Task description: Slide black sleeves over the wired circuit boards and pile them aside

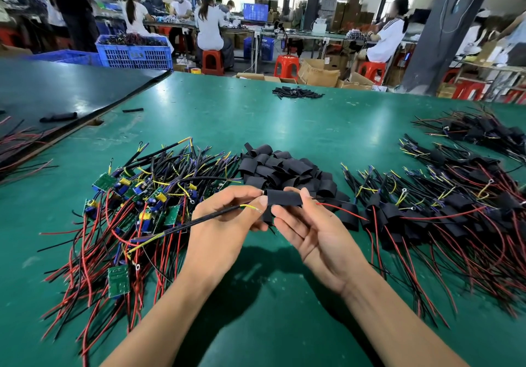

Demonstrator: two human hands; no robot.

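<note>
Black sleeve (284,198), pinched in your right hand (310,232) just before the loose-sleeve heap (281,170), seems slid over the cable (210,217) your left hand (225,224) pinches; sleeved pile (427,210) lies right of the heap, many bare boards (142,195) left.

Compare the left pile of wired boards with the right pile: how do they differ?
Left pile: bare green boards show; right pile: boards are hidden in black sleeves. Left pile lies left of the loose sleeve heap, right pile to its right. Left pile's wires cross every way; right pile's lie more aligned. Both trail red and black wires on the green table.
</note>
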